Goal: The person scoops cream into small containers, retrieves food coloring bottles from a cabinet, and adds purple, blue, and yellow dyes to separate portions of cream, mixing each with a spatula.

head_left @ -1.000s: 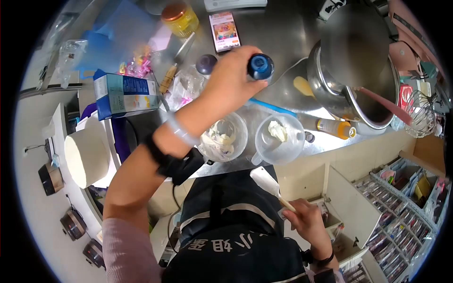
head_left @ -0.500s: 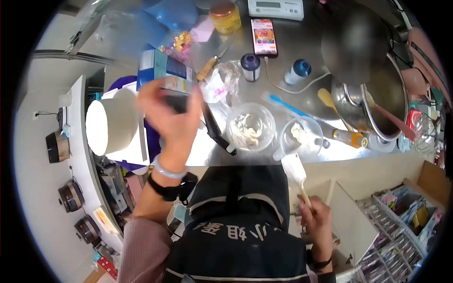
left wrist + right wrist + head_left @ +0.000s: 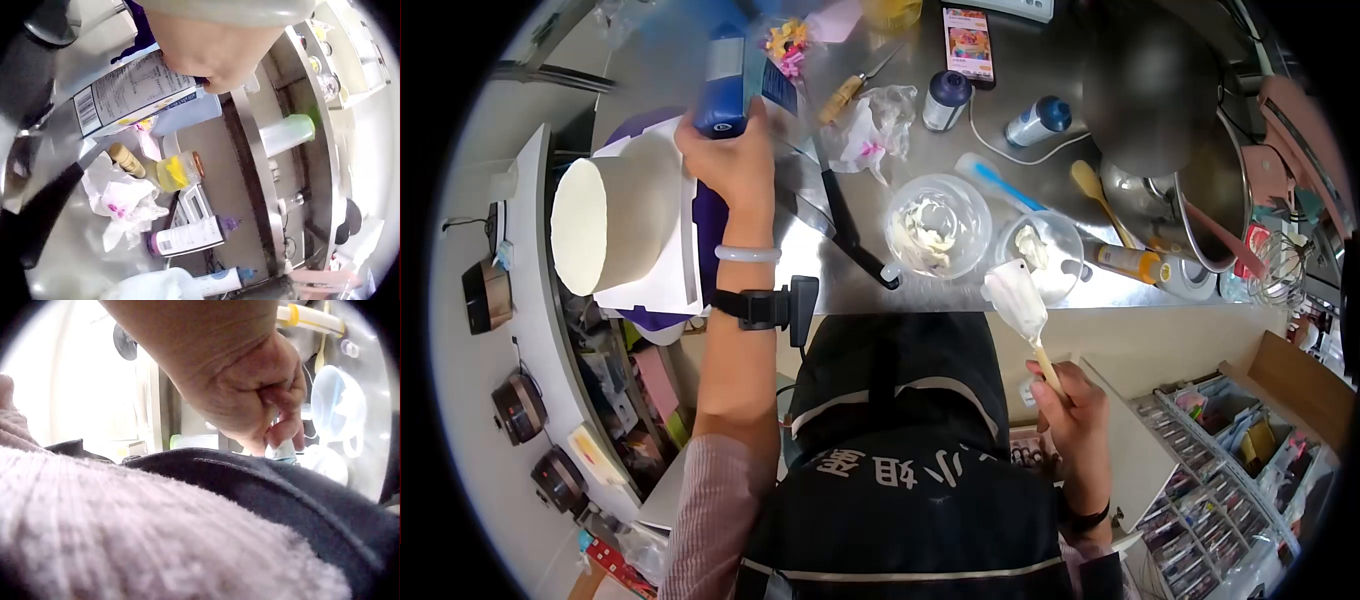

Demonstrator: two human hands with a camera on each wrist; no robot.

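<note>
My left hand (image 3: 735,165) grips the near end of a blue carton (image 3: 735,85) at the back left of the steel table. In the left wrist view the carton (image 3: 131,87) shows a barcode and printed text. My right hand (image 3: 1072,410) holds a spatula (image 3: 1017,300) by its pale handle, its white blade smeared with cream. That blade overlaps the edge of a clear measuring cup (image 3: 1068,275) with a dab of white cream inside. A clear bowl (image 3: 978,215) with more cream stands just left of the cup.
A tall white cylinder (image 3: 625,215) stands on a white board at left. A black-handled tool (image 3: 855,240) lies beside crumpled plastic (image 3: 880,125). Behind are a purple-capped bottle (image 3: 947,100), a blue-capped bottle (image 3: 1040,122) and a phone (image 3: 968,45). A metal pot (image 3: 1225,190) stands at right.
My left hand has let go of the blue-capped bottle, swung left and taken hold of the blue carton. The spatula in my right hand has risen toward the measuring cup.
</note>
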